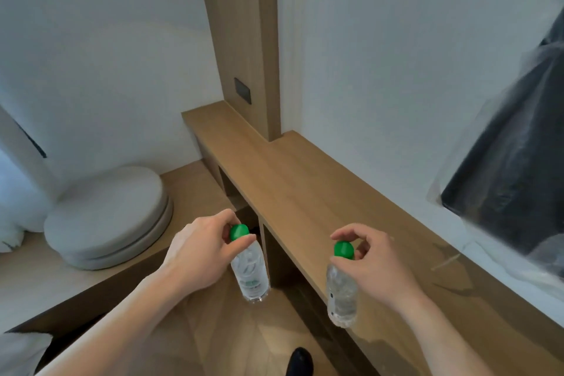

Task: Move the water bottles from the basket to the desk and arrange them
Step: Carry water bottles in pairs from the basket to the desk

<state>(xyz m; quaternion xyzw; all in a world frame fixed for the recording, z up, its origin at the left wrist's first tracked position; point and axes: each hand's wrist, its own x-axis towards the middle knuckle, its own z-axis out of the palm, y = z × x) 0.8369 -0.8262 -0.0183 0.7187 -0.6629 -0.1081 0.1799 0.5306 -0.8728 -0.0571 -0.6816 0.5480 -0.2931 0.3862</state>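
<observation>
Both forearms reach forward, each hand pinching a green-capped bottle.

Left hand (201, 250) holds the left bottle (250, 272) hanging below its fingers; right hand (375, 262) likewise the right bottle (341, 293), beside the desk (305, 192).

Wooden desk (305, 189), plastic-covered dark item (512, 168) on it

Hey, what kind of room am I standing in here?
Probably a hotel room or bedroom: a long built-in wooden desk runs along the wall, a round cushion sits on a low wooden platform, and dark clothing in a plastic cover hangs at right.
</observation>
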